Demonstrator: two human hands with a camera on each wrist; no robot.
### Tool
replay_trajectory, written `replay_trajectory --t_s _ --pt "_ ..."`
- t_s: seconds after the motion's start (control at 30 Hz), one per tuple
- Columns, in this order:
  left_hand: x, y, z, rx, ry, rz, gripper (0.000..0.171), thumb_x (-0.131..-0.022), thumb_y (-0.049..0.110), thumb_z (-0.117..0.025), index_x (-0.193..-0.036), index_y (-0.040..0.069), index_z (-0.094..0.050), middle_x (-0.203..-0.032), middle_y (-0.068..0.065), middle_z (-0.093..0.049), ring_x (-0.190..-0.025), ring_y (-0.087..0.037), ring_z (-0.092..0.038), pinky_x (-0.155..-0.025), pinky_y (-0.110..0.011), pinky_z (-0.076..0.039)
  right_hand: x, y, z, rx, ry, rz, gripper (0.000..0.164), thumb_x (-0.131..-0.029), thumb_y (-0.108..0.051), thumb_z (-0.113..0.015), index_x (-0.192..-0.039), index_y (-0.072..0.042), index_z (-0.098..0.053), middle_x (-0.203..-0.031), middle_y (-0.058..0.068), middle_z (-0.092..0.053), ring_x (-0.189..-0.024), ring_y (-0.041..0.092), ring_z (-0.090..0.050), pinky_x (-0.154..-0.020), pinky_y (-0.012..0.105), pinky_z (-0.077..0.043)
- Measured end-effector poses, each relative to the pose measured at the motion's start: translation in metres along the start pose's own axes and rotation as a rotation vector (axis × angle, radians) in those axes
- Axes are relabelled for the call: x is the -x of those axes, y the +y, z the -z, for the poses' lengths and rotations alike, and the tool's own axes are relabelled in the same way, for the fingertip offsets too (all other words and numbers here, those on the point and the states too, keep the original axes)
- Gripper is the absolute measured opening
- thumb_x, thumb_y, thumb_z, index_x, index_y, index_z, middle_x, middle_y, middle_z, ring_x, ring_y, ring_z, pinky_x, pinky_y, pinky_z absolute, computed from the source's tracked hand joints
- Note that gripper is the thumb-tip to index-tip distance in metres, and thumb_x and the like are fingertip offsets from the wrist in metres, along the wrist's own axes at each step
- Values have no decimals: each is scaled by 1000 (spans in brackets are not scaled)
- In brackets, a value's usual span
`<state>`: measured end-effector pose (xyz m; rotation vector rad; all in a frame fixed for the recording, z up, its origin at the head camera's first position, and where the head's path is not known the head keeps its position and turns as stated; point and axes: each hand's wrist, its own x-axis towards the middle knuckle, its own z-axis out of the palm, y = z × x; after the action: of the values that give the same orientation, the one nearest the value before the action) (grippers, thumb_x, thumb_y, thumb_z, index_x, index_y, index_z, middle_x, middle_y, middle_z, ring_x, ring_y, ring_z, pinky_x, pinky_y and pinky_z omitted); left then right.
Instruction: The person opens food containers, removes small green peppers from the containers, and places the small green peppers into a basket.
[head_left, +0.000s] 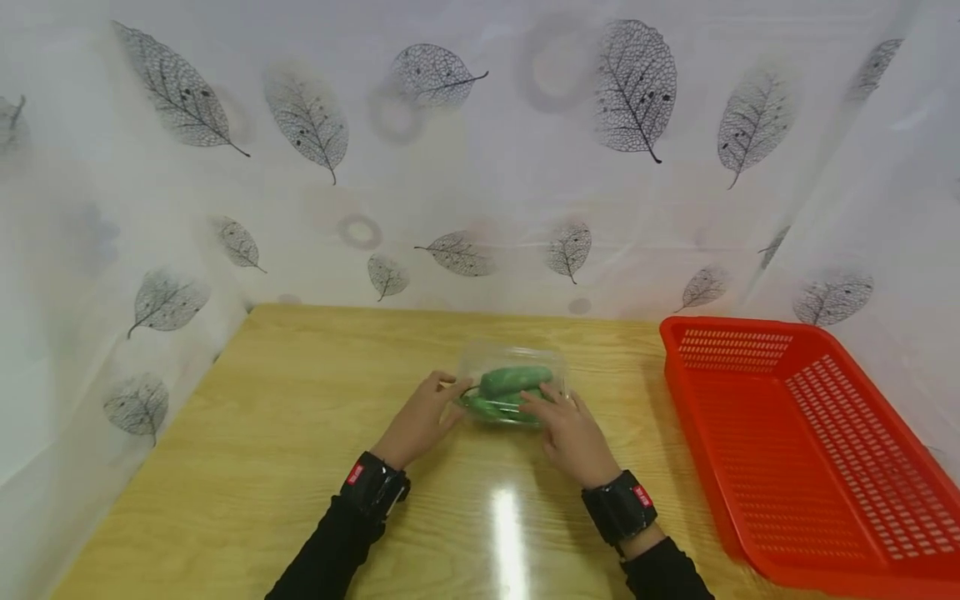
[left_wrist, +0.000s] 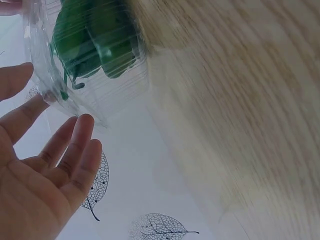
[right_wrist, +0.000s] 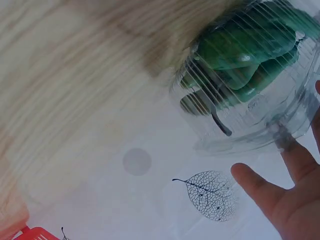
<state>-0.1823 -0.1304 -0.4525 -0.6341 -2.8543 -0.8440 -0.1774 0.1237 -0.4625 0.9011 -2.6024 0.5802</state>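
A clear plastic box (head_left: 551,360) with several green peppers (head_left: 516,380) in it sits on the table. Through its ribbed wall, dark stems and green pepper bodies show in both wrist views. My left hand (head_left: 422,421) is at the box's left side, fingers spread and slightly bent; a fingertip touches the rim in the left wrist view. At the right side, my right hand (head_left: 573,437) has its fingers over the near right edge. One fingertip meets the clear rim (right_wrist: 250,146) in the right wrist view, while another finger stands apart from it.
To the right stands a red plastic basket (head_left: 738,533) with slotted walls. The wooden table (head_left: 300,400) extends around the box. A white leaf-printed sheet (head_left: 495,167) hangs behind the table and at its sides.
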Motion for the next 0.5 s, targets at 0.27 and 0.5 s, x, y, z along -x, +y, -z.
replay_trajectory --t_s 0.27,0.5 --pt "13 3 3 42 -25 -24 47 -91 15 -61 -136 16 -50 -125 -11 -49 -111 -27 -54 -88 -41 -48 0 -2 9 0 24 2 46 -69 8 -69 -109 -15 -68 -118 5 -66 -120 34 -54 -93 62 -41" --pt "20 1 5 186 -64 72 54 -93 19 -59 -142 10 -39 -139 -13 -44 -124 -30 -48 -98 -45 -43 -1 -7 15 43 9 13 40 -69 1 -74 -105 -16 -69 -116 4 -67 -117 32 -56 -93 62 -40"
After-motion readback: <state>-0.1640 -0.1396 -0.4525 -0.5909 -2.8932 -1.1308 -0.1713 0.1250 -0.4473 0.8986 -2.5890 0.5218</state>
